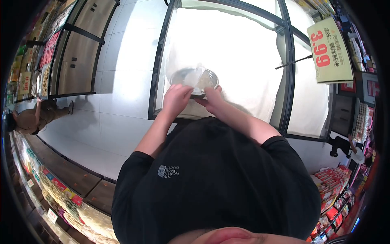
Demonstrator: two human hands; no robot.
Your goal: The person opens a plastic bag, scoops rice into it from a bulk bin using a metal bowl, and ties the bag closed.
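A round metal bowl (178,75) is in front of my chest, over the near part of a bin of white grain (227,44). Inside the bowl lies a translucent plastic bag or scoop (196,77), too washed out to tell which. My left hand (177,97) is at the bowl's near left side, its fingers pinched on the edge of the translucent plastic. At the near right side, my right hand (212,97) grips the bowl's rim, with some fingers underneath.
Black frames (289,61) divide the bins. A price sign (330,51) reading 3.99 stands at the right. One person (32,118) is at the far left, another (343,146) at the far right. Stocked shelves (73,203) line the edges.
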